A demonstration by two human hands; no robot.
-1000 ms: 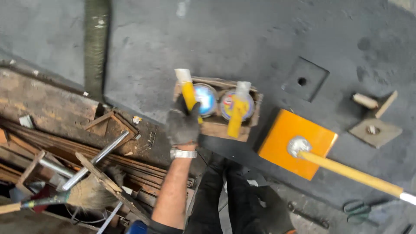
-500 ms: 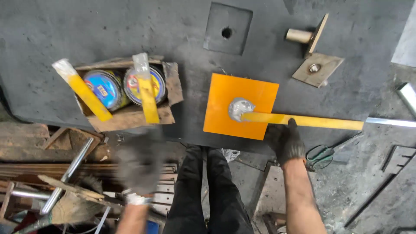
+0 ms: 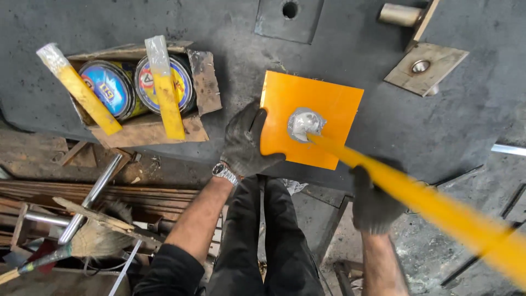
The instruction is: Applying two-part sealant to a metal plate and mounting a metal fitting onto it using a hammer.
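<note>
1 yellow rod [image 3: 427,203], pointing lower right

Dark grey steel counter [image 3: 383,137], scuffed and dusty, under flat even light; below its front edge a grimy concrete floor [image 3: 433,246] at right, and at left a heap of rusty flat bars [image 3: 82,192], bright steel rods [image 3: 93,197] and scrap timber [image 3: 104,219].

The square plate [image 3: 312,118] wears glossy orange paint, with a bare metal weld at its centre; its yellow painted rod [image 3: 427,200], running off toward four o'clock, is blurred and probably metal. Both hands, left [image 3: 247,143] and right [image 3: 373,200], wear dark, matt knitted gloves. The workbench [image 3: 383,137] is rough, dull grey metal.
</note>
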